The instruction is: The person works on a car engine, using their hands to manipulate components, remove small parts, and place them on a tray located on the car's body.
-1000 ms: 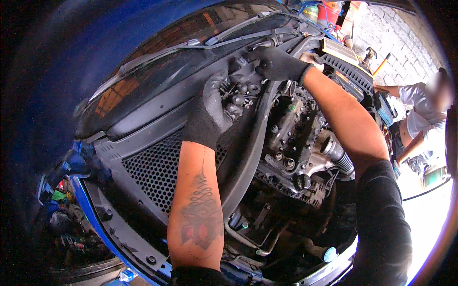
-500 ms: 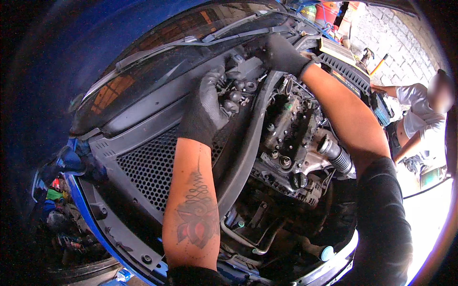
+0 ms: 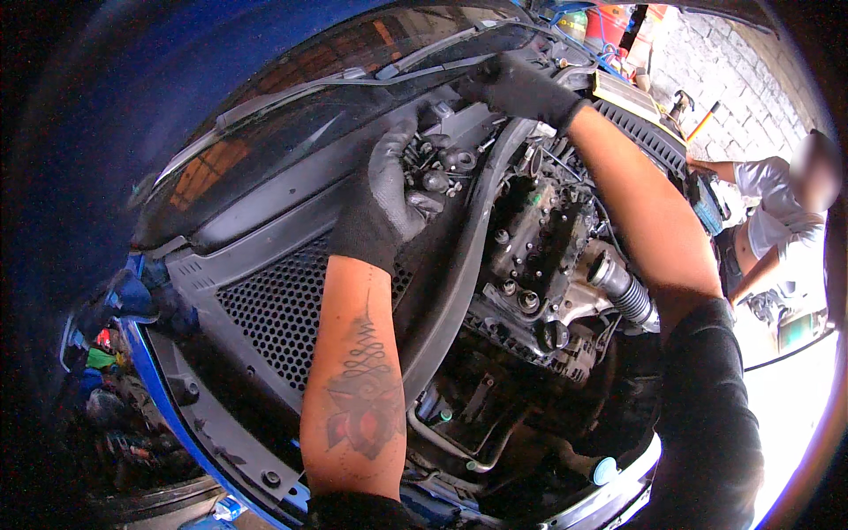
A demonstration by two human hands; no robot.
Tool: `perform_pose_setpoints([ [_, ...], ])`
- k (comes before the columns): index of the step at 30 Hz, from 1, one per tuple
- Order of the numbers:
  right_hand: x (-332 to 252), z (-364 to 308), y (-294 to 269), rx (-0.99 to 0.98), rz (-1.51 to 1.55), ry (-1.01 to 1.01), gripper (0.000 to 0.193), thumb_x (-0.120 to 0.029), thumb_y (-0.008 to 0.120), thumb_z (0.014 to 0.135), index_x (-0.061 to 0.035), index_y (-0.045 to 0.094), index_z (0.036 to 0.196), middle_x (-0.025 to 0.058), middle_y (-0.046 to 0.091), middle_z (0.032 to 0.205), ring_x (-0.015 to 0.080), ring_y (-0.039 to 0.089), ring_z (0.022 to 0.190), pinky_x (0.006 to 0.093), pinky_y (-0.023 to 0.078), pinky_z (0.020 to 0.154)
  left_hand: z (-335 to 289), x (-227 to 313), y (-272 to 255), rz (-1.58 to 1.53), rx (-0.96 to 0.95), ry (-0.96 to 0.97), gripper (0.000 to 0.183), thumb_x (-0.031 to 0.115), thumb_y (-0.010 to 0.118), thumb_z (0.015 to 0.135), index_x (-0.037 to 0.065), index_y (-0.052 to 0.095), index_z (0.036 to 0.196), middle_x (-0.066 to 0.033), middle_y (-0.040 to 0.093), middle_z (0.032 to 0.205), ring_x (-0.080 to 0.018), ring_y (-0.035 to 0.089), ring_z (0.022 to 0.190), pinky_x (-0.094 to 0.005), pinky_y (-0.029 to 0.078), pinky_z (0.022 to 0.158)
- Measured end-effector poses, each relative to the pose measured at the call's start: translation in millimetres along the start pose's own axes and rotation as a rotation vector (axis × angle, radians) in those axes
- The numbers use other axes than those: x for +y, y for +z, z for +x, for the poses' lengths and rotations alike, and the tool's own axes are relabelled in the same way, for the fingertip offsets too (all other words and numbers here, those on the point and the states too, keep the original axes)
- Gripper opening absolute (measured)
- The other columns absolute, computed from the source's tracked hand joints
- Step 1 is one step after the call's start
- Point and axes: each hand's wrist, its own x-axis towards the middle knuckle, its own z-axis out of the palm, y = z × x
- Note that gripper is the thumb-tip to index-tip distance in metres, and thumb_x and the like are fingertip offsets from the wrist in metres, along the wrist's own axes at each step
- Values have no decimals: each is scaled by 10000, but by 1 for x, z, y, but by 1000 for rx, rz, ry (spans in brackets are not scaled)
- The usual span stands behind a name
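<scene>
My left hand (image 3: 380, 199), in a black glove, curves around the near side of a cluster of small dark metal parts and bolts (image 3: 435, 177). These lie on the black plastic cowl panel (image 3: 265, 190) below the windshield. Its thumb and fingers stay apart, with the parts between and beyond them. My right hand (image 3: 530, 93), also black-gloved, is over the far part of the cowl, close to the wiper arm (image 3: 442, 66). Its fingers point left but are dark and smeared, so what they touch is hidden. Right of the cowl's rubber seal (image 3: 473, 265) sits the exposed engine (image 3: 539, 238).
A ribbed air hose (image 3: 623, 287) rises from the engine. An air filter (image 3: 627, 93) lies on a black housing beyond my right forearm. At the right stands another person (image 3: 777, 212) in a light shirt. A blue fender edge (image 3: 163, 397) borders the bay at left.
My right hand has shifted slightly to the left and away from me over the cowl. My left hand stays almost in place beside the small parts.
</scene>
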Motion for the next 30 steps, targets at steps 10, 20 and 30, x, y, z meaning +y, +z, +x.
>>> perform_pose_setpoints([
  [10, 74, 34, 59, -68, -689, 167, 268, -295, 573, 878, -78, 729, 867, 135, 717, 837, 342, 693, 751, 425, 562, 669, 3, -7, 7, -8, -6, 11, 328, 428, 539, 944, 117, 642, 955, -19, 616, 732, -111, 503, 521, -199, 304, 389],
  [20, 76, 39, 66, 50, -519, 218, 370, -425, 593, 848, -114, 729, 995, 193, 713, 933, 396, 694, 859, 456, 556, 773, 5, -8, 3, 37, -9, 4, 308, 352, 467, 940, 96, 628, 995, -17, 609, 805, -104, 501, 582, -201, 306, 411],
  [30, 24, -1, 29, 219, 373, 276, 212, -163, 729, 863, -1, 703, 997, 22, 724, 887, 121, 663, 805, 276, 536, 743, 6, -8, 6, -22, 34, 63, 389, 427, 466, 994, 79, 640, 984, -80, 673, 726, -165, 602, 516, -219, 420, 386],
])
